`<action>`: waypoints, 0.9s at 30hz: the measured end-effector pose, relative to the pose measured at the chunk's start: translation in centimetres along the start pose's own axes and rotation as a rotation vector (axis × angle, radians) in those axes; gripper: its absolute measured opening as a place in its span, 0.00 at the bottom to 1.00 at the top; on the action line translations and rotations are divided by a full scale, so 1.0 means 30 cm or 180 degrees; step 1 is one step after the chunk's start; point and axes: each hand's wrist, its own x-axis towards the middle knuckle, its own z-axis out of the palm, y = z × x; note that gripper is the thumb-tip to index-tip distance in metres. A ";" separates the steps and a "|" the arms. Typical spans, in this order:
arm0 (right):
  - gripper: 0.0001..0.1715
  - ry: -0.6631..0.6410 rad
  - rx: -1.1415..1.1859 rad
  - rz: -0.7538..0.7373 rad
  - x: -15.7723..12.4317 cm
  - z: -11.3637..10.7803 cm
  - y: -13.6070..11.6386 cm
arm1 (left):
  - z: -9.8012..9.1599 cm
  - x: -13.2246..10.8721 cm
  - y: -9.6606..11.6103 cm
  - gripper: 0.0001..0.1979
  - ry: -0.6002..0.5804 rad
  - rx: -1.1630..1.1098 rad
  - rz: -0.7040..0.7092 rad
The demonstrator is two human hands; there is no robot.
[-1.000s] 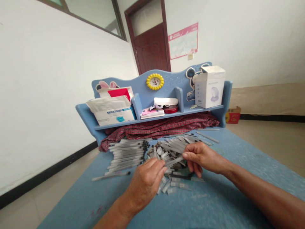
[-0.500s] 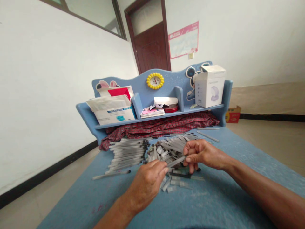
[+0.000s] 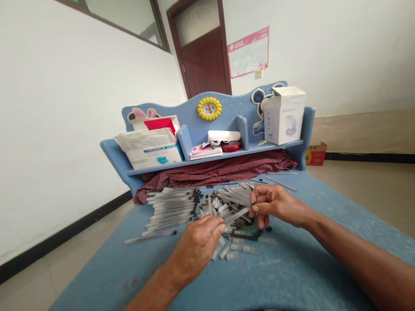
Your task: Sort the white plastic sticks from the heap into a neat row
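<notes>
Rising a little off the pile (image 3: 227, 199), the right hand (image 3: 278, 204) curls tighter, still pinching the tube (image 3: 238, 214) whose other end the left hand (image 3: 197, 247) grips.

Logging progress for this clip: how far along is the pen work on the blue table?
Looks done: a neat stack of pens lies left of the hands, with one pen lying apart. In hand: the left hand and right hand pinch one clear tube between them. Left: a loose pile of tubes and short pieces on the table. Roughly midway, I would judge.
</notes>
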 end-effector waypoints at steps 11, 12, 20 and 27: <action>0.07 0.0026 -0.0550 0.0062 -0.001 0.010 0.006 | 0.013 -0.006 -0.003 0.12 -0.0022 0.0030 -0.0003; 0.07 -0.0005 -0.0580 0.0063 -0.001 0.008 0.004 | 0.013 -0.005 -0.004 0.12 -0.0034 0.0026 0.0002; 0.03 0.0318 -0.0813 0.0074 -0.014 -0.100 -0.041 | -0.113 0.024 -0.057 0.14 -0.0787 -0.0201 -0.0652; 0.04 0.0062 -0.0942 0.0366 -0.039 -0.169 -0.061 | -0.209 0.008 -0.161 0.15 -0.1646 -0.0681 -0.1630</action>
